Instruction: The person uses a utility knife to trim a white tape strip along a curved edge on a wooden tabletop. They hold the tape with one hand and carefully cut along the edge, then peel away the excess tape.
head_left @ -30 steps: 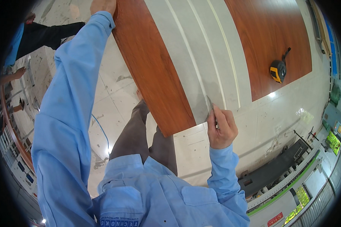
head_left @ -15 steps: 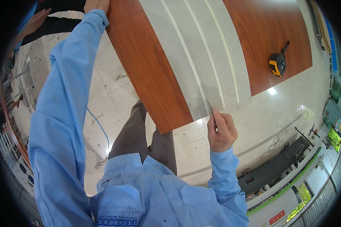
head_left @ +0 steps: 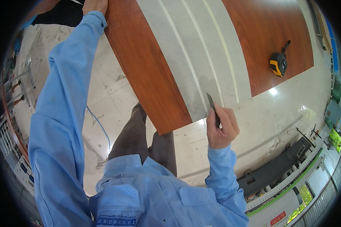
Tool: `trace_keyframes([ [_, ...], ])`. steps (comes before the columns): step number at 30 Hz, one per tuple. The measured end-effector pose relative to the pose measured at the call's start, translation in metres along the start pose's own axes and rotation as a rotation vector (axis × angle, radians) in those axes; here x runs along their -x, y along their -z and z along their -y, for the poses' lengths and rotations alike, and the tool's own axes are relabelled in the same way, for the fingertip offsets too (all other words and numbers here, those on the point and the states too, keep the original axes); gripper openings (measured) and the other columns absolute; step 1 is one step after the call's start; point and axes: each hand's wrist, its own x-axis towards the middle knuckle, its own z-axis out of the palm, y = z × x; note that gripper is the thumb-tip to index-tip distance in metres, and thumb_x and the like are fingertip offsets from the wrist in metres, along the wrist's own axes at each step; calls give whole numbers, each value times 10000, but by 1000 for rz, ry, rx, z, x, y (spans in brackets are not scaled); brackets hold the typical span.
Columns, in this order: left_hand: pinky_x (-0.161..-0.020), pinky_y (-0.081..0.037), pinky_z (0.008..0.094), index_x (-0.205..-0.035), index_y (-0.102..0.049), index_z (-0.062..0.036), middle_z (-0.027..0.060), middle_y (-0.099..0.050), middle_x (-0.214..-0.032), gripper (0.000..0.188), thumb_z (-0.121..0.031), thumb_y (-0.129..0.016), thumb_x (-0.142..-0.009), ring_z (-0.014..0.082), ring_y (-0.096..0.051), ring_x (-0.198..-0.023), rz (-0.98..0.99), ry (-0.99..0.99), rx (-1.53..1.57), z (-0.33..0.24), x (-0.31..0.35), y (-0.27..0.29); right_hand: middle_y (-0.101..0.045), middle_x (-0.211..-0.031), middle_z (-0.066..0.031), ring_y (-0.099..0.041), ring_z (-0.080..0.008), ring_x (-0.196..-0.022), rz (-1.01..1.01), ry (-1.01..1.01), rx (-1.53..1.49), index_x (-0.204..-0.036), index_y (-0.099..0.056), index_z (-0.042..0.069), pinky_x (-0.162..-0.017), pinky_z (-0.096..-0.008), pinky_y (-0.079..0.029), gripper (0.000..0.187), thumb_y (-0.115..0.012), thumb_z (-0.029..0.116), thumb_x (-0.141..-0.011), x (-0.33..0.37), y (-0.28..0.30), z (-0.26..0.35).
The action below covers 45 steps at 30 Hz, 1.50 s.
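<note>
My right hand [head_left: 224, 126] is closed round the dark handle of a knife [head_left: 210, 100]. Its narrow dark blade points up and away, over the near end of a pale grey strip [head_left: 178, 56] with several whitish lines running along it. This strip lies lengthwise between two reddish-brown wood-grain areas of a long panel [head_left: 155, 83]. At the top left, my left hand [head_left: 95, 6] is at the panel's left edge; its fingers are largely hidden or cut off by the frame.
A yellow and black tape measure [head_left: 278, 65] lies on the panel's right part. A blue hose or cable [head_left: 98, 122] runs over the tiled floor at left. Dark and white machinery [head_left: 276, 166] stands at lower right. Part of another person [head_left: 58, 14] shows at top left.
My right hand has turned slightly, and the knife blade now shows broadside, farther up over the grey strip. At top left, the other person's hand has moved up. My left hand stays at the edge.
</note>
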Motion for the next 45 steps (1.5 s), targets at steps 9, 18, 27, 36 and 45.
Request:
trace_keyframes([
  [9, -1147, -419, 456, -1402, -585, 89, 335, -612, -1422, 684, -487, -457, -1057, 473, -563, -1355, -42, 6, -13, 4, -3, -4, -694, -927, -107, -688, -184, -692, 47, 12, -8, -1155, -771, -6, -589, -301, -554, 311, -764, -109, -861, -10, -12, -3],
  [18, -1172, -391, 450, -1444, -550, 89, 337, -580, -1462, 725, -514, -469, -1051, 480, -525, -1393, -75, -84, -59, 26, -22, -13, -699, -938, -104, -702, -190, -706, 69, 25, -4, -1152, -773, -6, -596, -303, -567, 304, -770, -100, -862, -10, -10, -5],
  [27, -1119, -429, 473, -1371, -600, 61, 353, -617, -1378, 631, -469, -458, -1059, 501, -554, -1334, -69, -91, -17, 30, -24, -16, -704, -941, -110, -704, -206, -725, 76, 29, 45, -1163, -773, -4, -593, -314, -563, 315, -782, -95, -862, -4, -8, -6],
  [36, -1098, -442, 504, -1307, -629, 80, 363, -645, -1315, 636, -475, -436, -1066, 526, -573, -1291, -66, -122, -90, 42, -39, -17, -703, -930, -125, -702, -228, -735, 81, 49, 53, -1173, -768, -15, -611, -322, -556, 332, -785, -106, -854, 0, -3, -6],
  [45, -1094, -443, 509, -1312, -626, 52, 353, -643, -1325, 600, -462, -447, -1059, 523, -576, -1285, -89, -133, -147, 47, -44, -20, -700, -927, -128, -688, -224, -733, 85, 51, 54, -1175, -768, -19, -622, -316, -545, 325, -775, -108, -862, 7, 2, -8],
])
